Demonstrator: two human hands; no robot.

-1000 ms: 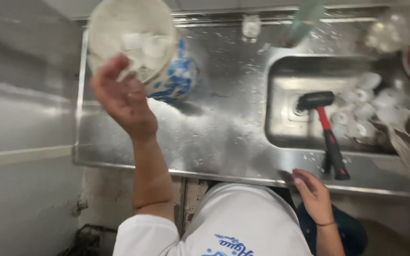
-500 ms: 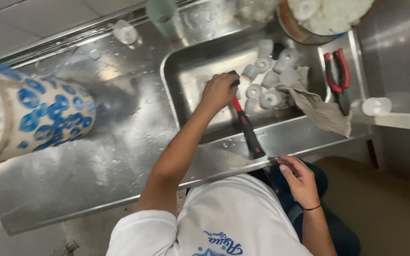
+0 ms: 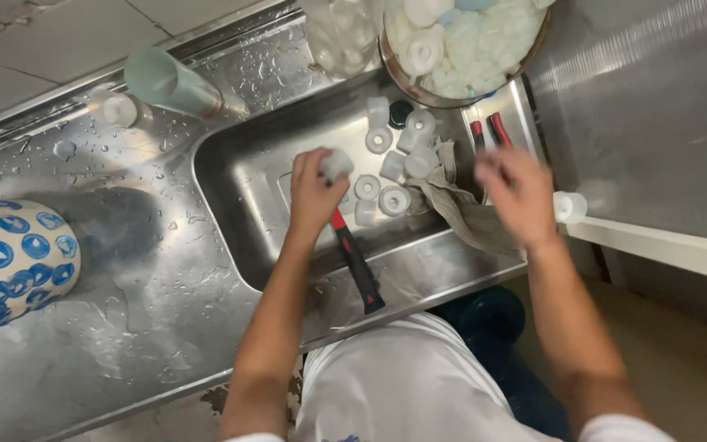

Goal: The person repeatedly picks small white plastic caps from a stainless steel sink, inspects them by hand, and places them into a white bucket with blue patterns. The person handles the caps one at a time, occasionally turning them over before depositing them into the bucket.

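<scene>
1. Here, from the head view, the left hand [image 3: 314, 196] reaches down into the steel sink [image 3: 239, 205], its fingers closed around a small white cap [image 3: 337, 164] lifted just above the basin floor.
2. More white caps [image 3: 394, 199] lie scattered in the basin just right of that hand, and a hammer with a red and black handle [image 3: 358, 266] rests under the wrist, its grip slanting over the sink's front edge.
3. The step in hand looks like picking caps out of the basin one at a time; handling the held cap calls for a firm pinch, since everything around is wet.
4. The right hand [image 3: 515, 192] hovers over a grey rag [image 3: 460, 209] and red-handled pliers [image 3: 488, 135] at the sink's right rim. It is blurred, so I cannot tell whether it grips anything.
5. Both forearms stretch forward from the body, the left one angled inward.
6. A metal bowl [image 3: 525, 51] of pale pieces sits behind, and a blue-patterned jug [image 3: 10, 262] lies on the wet drainboard, well apart.
</scene>
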